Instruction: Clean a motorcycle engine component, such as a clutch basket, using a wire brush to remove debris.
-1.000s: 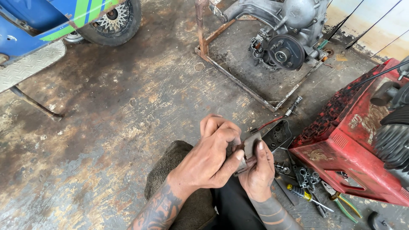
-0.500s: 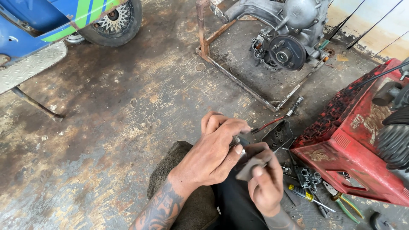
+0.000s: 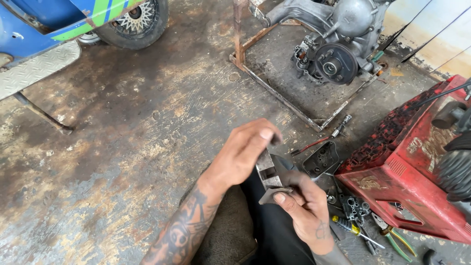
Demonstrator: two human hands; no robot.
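My left hand [image 3: 244, 153] grips the top of a small grey metal part [image 3: 267, 172], a blocky piece with notched edges, held over my lap. My right hand [image 3: 305, 212] holds the same part from below, thumb pressed on a dark flat piece [image 3: 273, 195] at its lower end. Both hands are oily. My forearms are tattooed. I sit on the stained concrete floor [image 3: 137, 147] in dark trousers.
A red plastic crate [image 3: 407, 181] stands at the right with dark parts on top. Pliers [image 3: 395, 238], a screwdriver [image 3: 355, 230] and small metal bits lie beside it. An engine [image 3: 338, 49] sits on a rusty metal frame [image 3: 274, 93] ahead. A blue vehicle's wheel [image 3: 132, 19] is top left.
My hands have moved apart a little around the part. My right hand has dropped lower and turned palm-up, and the grey part now shows between both hands.
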